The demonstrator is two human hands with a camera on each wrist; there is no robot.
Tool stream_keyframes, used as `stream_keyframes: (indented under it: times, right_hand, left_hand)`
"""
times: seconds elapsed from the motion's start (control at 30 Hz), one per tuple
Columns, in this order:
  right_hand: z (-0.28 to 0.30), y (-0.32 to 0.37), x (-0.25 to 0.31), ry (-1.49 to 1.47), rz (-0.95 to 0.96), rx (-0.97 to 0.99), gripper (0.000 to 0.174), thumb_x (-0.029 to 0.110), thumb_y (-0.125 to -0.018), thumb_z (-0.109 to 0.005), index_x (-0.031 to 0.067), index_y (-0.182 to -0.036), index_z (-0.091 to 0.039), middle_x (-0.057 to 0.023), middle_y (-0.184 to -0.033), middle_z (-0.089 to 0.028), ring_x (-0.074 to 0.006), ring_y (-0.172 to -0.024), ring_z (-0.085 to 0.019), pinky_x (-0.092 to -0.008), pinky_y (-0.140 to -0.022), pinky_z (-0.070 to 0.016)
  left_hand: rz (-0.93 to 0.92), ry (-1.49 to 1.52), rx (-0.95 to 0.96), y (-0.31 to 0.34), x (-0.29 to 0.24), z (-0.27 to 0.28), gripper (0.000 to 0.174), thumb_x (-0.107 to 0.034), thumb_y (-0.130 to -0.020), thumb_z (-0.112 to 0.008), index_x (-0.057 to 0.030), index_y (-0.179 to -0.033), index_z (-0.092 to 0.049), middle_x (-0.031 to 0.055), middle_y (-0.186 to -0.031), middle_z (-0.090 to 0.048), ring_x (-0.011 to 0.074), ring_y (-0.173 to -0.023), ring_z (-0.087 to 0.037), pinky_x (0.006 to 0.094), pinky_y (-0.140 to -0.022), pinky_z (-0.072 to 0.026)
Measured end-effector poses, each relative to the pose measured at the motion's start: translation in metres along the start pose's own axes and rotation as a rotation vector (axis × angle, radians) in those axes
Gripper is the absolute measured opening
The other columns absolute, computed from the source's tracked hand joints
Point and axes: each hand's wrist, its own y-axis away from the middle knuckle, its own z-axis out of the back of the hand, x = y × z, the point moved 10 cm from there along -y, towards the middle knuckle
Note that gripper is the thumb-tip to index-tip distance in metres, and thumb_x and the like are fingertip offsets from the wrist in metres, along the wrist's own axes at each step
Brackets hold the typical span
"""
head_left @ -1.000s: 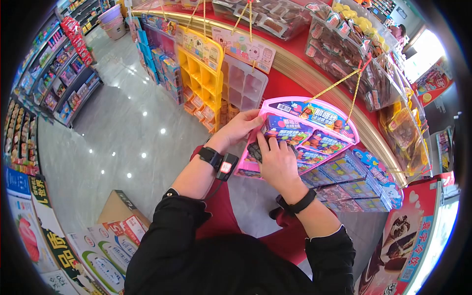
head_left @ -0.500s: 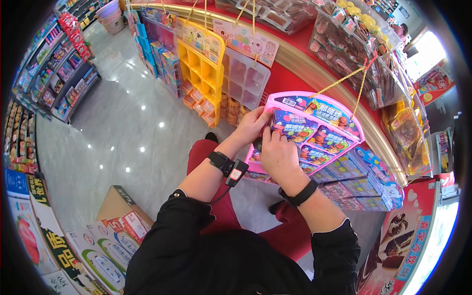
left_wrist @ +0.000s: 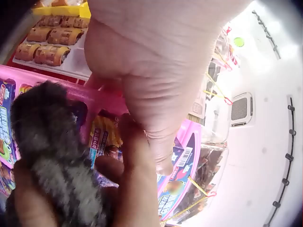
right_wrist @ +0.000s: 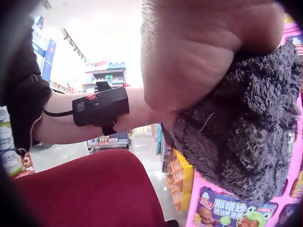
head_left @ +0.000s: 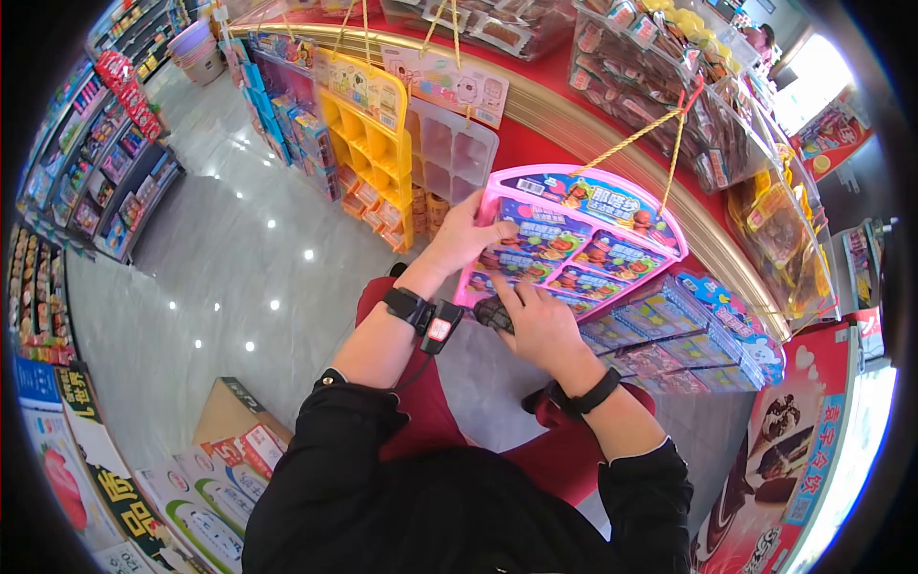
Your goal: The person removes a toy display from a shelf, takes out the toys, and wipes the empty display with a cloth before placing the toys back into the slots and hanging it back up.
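A pink hanging rack (head_left: 681,251) holds several blue printed boxes (head_left: 617,256) in its compartments. My left hand (head_left: 464,237) grips its upper left edge, the thumb reaching over the front onto a box. My right hand (head_left: 545,327) holds a dark grey fluffy cloth (head_left: 492,314) at the rack's lower left, with fingers extended over the boxes. In the left wrist view the cloth (left_wrist: 52,127) lies before the rack, below my left hand (left_wrist: 151,66). From the right wrist, the cloth (right_wrist: 251,127) bunches under my right hand (right_wrist: 194,56), hiding its fingertips.
A yellow compartment rack (head_left: 378,153) and a clear one (head_left: 449,148) hang to the left. Blue packs (head_left: 669,330) hang at the right. Above are bins of wrapped snacks (head_left: 660,96). Printed cartons (head_left: 206,497) stand at lower left, and stocked shelves (head_left: 115,182) at far left.
My right hand and the cloth have moved down along the rack's left side, and more of the cloth shows. My left thumb has come over the front of a box. The head view has shifted.
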Motion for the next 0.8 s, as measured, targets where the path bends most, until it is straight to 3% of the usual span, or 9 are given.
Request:
stream_keyframes:
  times: [0.2,0.3,0.33,0.37,0.43,0.5,0.6,0.67,0.8]
  right_hand:
    - [-0.014,0.033,-0.004,-0.087,-0.027,-0.038,0.075,0.029,-0.073,-0.077,0.0093,-0.137,-0.045,-0.0134,-0.101,-0.059,-0.0288,-0.088,-0.064,-0.0396,-0.073,-0.0551]
    - [-0.024,0.051,-0.009,-0.145,-0.063,-0.028,0.074,0.03,-0.073,-0.077,0.0083,-0.136,-0.045,-0.0135,-0.1,-0.06,-0.0297,-0.09,-0.064,-0.0393,-0.074,-0.0549]
    - [-0.028,0.057,-0.012,-0.181,-0.095,-0.01,0.074,0.03,-0.073,-0.077,0.0078,-0.136,-0.045,-0.0139,-0.101,-0.06,-0.0309,-0.091,-0.064,-0.0402,-0.076,-0.0547]
    - [-0.032,0.063,-0.016,-0.219,-0.126,0.008,0.074,0.03,-0.074,-0.076,0.0074,-0.136,-0.045,-0.0144,-0.102,-0.06,-0.0321,-0.092,-0.064,-0.0411,-0.077,-0.0545]
    - [-0.043,0.074,-0.02,-0.241,-0.155,0.017,0.073,0.03,-0.074,-0.076,0.0072,-0.136,-0.044,-0.0157,-0.104,-0.06,-0.0331,-0.094,-0.064,-0.0422,-0.078,-0.0542]
    - [-0.05,0.082,-0.024,-0.259,-0.21,0.016,0.073,0.03,-0.075,-0.076,0.007,-0.136,-0.044,-0.0169,-0.107,-0.061,-0.0341,-0.095,-0.064,-0.0432,-0.08,-0.0538]
    - [-0.068,0.103,-0.051,-0.368,-0.389,0.096,0.078,0.031,-0.075,-0.075,0.0058,-0.139,-0.039,-0.0201,-0.114,-0.06,-0.0369,-0.1,-0.062,-0.0448,-0.083,-0.0527]
    - [-0.06,0.126,-0.091,-0.497,-0.561,-0.25,0.082,0.026,-0.074,-0.076,0.0071,-0.143,-0.036,-0.0205,-0.113,-0.061,-0.0374,-0.1,-0.063,-0.0441,-0.085,-0.0522]
    - [-0.046,0.161,-0.148,-0.675,-0.882,-0.223,0.091,0.029,-0.077,-0.077,0.0068,-0.149,-0.027,-0.0238,-0.118,-0.06,-0.038,-0.108,-0.061,-0.0419,-0.092,-0.0478]
  left_hand:
    - [-0.05,-0.163,-0.164,-0.014,0.0,0.022,0.043,-0.004,-0.083,-0.072,-0.0001,-0.123,-0.056,0.0055,-0.105,-0.068,0.0106,-0.09,-0.063,0.0287,-0.083,-0.052]
    - [-0.064,-0.176,-0.085,-0.01,-0.008,0.017,0.044,-0.002,-0.081,-0.073,-0.0013,-0.122,-0.057,0.0068,-0.105,-0.068,0.011,-0.093,-0.063,0.0286,-0.085,-0.0515]
    - [0.169,-0.23,-0.048,-0.004,0.006,0.017,0.047,0.0,-0.079,-0.074,-0.0025,-0.122,-0.057,0.007,-0.107,-0.068,0.0123,-0.096,-0.063,0.0295,-0.088,-0.0505]
    - [0.174,-0.234,-0.043,-0.003,0.008,0.018,0.047,0.0,-0.079,-0.074,-0.0025,-0.122,-0.057,0.007,-0.107,-0.068,0.0123,-0.096,-0.063,0.0295,-0.088,-0.0505]
    - [0.043,-0.494,-0.058,-0.007,-0.001,0.024,0.048,0.002,-0.078,-0.073,-0.003,-0.123,-0.057,0.0063,-0.109,-0.069,0.0133,-0.098,-0.063,0.0305,-0.09,-0.0498]
    - [0.026,-0.515,-0.043,-0.01,0.004,0.028,0.047,0.003,-0.078,-0.072,-0.0025,-0.122,-0.057,0.0059,-0.109,-0.069,0.0134,-0.098,-0.063,0.0309,-0.09,-0.0499]
    - [0.046,-0.5,-0.016,-0.015,0.0,0.022,0.041,0.002,-0.079,-0.071,-0.0008,-0.119,-0.059,0.0073,-0.108,-0.069,0.0148,-0.099,-0.064,0.0315,-0.089,-0.0505]
    - [0.055,-0.475,0.014,-0.021,0.002,0.026,0.04,0.002,-0.08,-0.071,-0.0004,-0.118,-0.06,0.0076,-0.107,-0.069,0.0154,-0.098,-0.064,0.0315,-0.088,-0.0508]
    - [0.188,-0.515,0.011,-0.023,-0.006,0.034,0.034,0.001,-0.081,-0.07,-0.0003,-0.113,-0.061,0.0072,-0.106,-0.069,0.0156,-0.095,-0.064,0.0308,-0.086,-0.0517]
